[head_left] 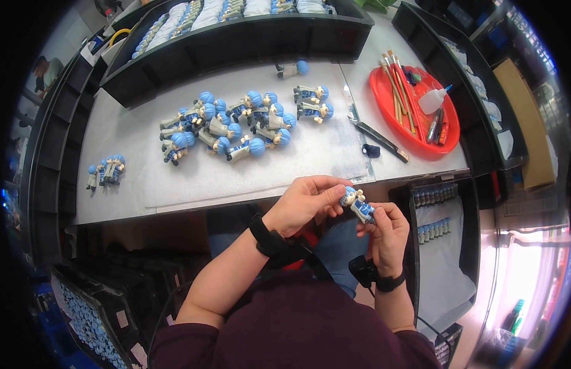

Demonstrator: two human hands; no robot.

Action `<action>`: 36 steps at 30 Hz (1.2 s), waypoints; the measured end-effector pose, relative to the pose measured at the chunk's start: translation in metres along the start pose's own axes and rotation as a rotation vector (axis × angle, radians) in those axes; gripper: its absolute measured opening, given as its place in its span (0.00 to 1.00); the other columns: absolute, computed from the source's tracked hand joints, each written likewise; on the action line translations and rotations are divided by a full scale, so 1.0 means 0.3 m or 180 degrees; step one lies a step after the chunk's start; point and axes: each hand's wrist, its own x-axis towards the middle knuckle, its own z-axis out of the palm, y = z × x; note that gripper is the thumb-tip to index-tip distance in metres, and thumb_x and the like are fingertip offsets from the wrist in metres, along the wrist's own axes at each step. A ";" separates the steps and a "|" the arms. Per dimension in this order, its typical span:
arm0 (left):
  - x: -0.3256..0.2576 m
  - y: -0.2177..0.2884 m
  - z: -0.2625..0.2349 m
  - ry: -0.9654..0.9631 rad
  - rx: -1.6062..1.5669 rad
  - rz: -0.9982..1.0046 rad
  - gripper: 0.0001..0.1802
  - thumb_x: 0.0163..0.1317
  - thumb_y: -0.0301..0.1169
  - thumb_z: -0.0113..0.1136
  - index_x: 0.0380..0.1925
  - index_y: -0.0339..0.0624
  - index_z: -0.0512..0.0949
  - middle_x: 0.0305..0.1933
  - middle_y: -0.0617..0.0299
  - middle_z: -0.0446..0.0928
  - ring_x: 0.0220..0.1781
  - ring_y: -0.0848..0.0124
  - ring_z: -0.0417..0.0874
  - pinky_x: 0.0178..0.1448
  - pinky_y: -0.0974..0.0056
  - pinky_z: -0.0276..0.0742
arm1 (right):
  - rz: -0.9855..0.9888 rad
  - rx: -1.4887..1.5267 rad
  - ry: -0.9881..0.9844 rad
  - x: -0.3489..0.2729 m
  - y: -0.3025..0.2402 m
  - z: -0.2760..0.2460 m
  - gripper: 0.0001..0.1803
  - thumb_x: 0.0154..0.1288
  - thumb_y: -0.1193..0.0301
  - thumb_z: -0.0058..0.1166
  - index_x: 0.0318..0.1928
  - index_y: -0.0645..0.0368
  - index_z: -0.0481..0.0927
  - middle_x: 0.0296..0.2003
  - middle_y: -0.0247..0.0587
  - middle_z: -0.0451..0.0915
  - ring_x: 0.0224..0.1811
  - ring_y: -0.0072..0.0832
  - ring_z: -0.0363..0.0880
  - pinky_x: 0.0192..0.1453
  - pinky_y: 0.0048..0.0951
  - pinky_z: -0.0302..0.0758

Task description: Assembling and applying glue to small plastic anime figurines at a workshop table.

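Between my two hands, just off the table's front edge, is a small figurine [360, 208] with light blue hair and a blue and grey body. My left hand [311, 203] pinches it by the head. The fingers of my right hand [387, 230] close round its lower end. On the white sheet beyond lie many similar figurines [227, 126] in a loose heap. Two more figurines [313, 111] lie side by side right of the heap, and another figurine [291, 69] is farther back. A small group of figurines [107, 171] rests at the far left.
A red oval tray [448, 142] holds brushes [401, 92], a white squeeze bottle [432, 101] and markers. Beside it lie a box cutter [384, 141] and a small dark blue piece [371, 150]. Black crates [236, 46] of figurines line the back; a lower crate [473, 258] stands right.
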 end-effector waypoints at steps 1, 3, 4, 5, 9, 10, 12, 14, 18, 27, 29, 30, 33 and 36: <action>-0.001 0.002 0.001 0.0013 -0.0016 -0.0018 0.15 0.61 0.29 0.49 0.46 0.32 0.70 0.36 0.60 0.75 0.29 0.80 0.75 0.34 0.78 0.73 | -0.0004 0.0002 0.0004 -0.001 0.001 0.002 0.12 0.61 0.71 0.49 0.37 0.69 0.72 0.27 0.44 0.77 0.23 0.25 0.77 0.25 0.21 0.75; 0.000 0.003 0.002 0.0019 -0.0027 -0.0038 0.15 0.61 0.29 0.49 0.46 0.32 0.70 0.36 0.60 0.75 0.29 0.80 0.75 0.34 0.78 0.73 | 0.0001 0.0060 0.0019 -0.002 0.003 0.004 0.11 0.61 0.70 0.49 0.37 0.69 0.72 0.27 0.44 0.77 0.23 0.26 0.77 0.25 0.21 0.75; 0.000 0.003 0.002 0.0016 -0.0038 -0.0044 0.15 0.61 0.29 0.49 0.46 0.32 0.70 0.36 0.60 0.75 0.29 0.80 0.75 0.34 0.78 0.73 | -0.0004 0.0062 0.0023 -0.004 0.003 0.004 0.11 0.61 0.70 0.49 0.37 0.69 0.72 0.27 0.44 0.77 0.23 0.26 0.77 0.25 0.21 0.75; 0.001 0.003 0.002 0.0013 -0.0049 -0.0049 0.15 0.61 0.29 0.49 0.46 0.32 0.70 0.36 0.60 0.75 0.28 0.80 0.74 0.33 0.78 0.73 | 0.0003 0.0080 0.0030 -0.005 0.003 0.004 0.11 0.61 0.70 0.49 0.37 0.69 0.72 0.27 0.44 0.77 0.23 0.26 0.77 0.25 0.21 0.75; 0.004 0.005 0.000 -0.0028 -0.0170 -0.0096 0.15 0.61 0.29 0.49 0.46 0.32 0.70 0.36 0.60 0.75 0.29 0.80 0.75 0.35 0.78 0.73 | -0.0018 0.0102 0.0049 -0.008 0.004 0.005 0.11 0.61 0.71 0.49 0.38 0.68 0.72 0.28 0.44 0.77 0.23 0.25 0.77 0.25 0.21 0.75; 0.007 0.007 0.001 -0.0028 -0.0264 -0.0128 0.15 0.61 0.29 0.49 0.46 0.32 0.70 0.36 0.60 0.75 0.30 0.80 0.75 0.36 0.77 0.73 | -0.0025 0.0103 0.0055 -0.009 0.003 0.004 0.11 0.61 0.71 0.49 0.38 0.68 0.72 0.28 0.44 0.77 0.23 0.25 0.77 0.25 0.21 0.75; 0.007 0.010 0.008 -0.0031 -0.0346 -0.0163 0.15 0.60 0.28 0.50 0.46 0.32 0.70 0.36 0.60 0.75 0.31 0.79 0.74 0.38 0.76 0.73 | -0.0045 0.0004 0.0057 -0.013 0.002 0.005 0.10 0.60 0.72 0.49 0.37 0.68 0.72 0.28 0.45 0.77 0.25 0.27 0.78 0.27 0.22 0.76; 0.009 0.010 0.020 -0.0138 0.0259 0.0189 0.15 0.59 0.26 0.52 0.46 0.33 0.71 0.38 0.59 0.76 0.34 0.79 0.74 0.42 0.75 0.72 | -0.0111 0.0154 -0.0228 -0.020 0.011 -0.009 0.09 0.61 0.73 0.47 0.37 0.69 0.71 0.30 0.48 0.76 0.26 0.30 0.78 0.28 0.24 0.76; 0.004 0.055 0.069 -0.0937 0.0580 0.0220 0.15 0.57 0.21 0.51 0.45 0.32 0.72 0.43 0.56 0.75 0.44 0.73 0.75 0.48 0.70 0.71 | 0.0933 0.1265 -0.0802 -0.018 0.043 -0.074 0.18 0.66 0.64 0.35 0.40 0.69 0.69 0.33 0.51 0.75 0.28 0.33 0.77 0.28 0.25 0.76; 0.173 0.279 0.177 -0.0981 0.4212 0.1449 0.15 0.49 0.18 0.54 0.40 0.37 0.75 0.46 0.53 0.74 0.46 0.60 0.76 0.51 0.65 0.69 | 0.0627 0.1016 -0.0689 0.002 0.001 -0.261 0.20 0.51 0.75 0.56 0.46 0.66 0.70 0.36 0.45 0.76 0.36 0.29 0.76 0.41 0.28 0.73; 0.289 0.395 0.139 -0.0578 0.4907 0.1719 0.15 0.49 0.19 0.54 0.40 0.36 0.74 0.45 0.53 0.75 0.46 0.60 0.76 0.51 0.65 0.68 | 0.0180 0.0263 0.0064 0.026 -0.035 -0.353 0.18 0.52 0.77 0.55 0.44 0.68 0.72 0.35 0.43 0.76 0.36 0.27 0.76 0.44 0.27 0.72; 0.319 0.447 0.115 -0.0089 0.5004 0.1665 0.15 0.50 0.19 0.53 0.40 0.34 0.74 0.43 0.52 0.75 0.46 0.62 0.76 0.51 0.66 0.68 | -0.0014 0.0153 0.0121 0.045 -0.058 -0.423 0.17 0.53 0.81 0.53 0.45 0.67 0.71 0.37 0.41 0.76 0.38 0.26 0.75 0.44 0.27 0.72; 0.437 0.577 -0.023 0.0048 0.5844 0.1347 0.18 0.47 0.22 0.56 0.42 0.34 0.73 0.42 0.51 0.75 0.46 0.62 0.75 0.51 0.65 0.67 | -0.0586 -0.1202 0.1372 0.106 -0.099 -0.674 0.16 0.51 0.80 0.55 0.43 0.67 0.74 0.37 0.37 0.76 0.38 0.21 0.73 0.46 0.23 0.69; 0.469 0.640 -0.142 0.0336 0.6315 0.0823 0.20 0.41 0.23 0.59 0.39 0.33 0.75 0.36 0.50 0.77 0.38 0.62 0.77 0.44 0.64 0.71 | -0.0925 -0.2310 0.2693 0.147 -0.170 -0.950 0.14 0.47 0.76 0.57 0.38 0.64 0.77 0.31 0.36 0.79 0.33 0.20 0.75 0.40 0.22 0.72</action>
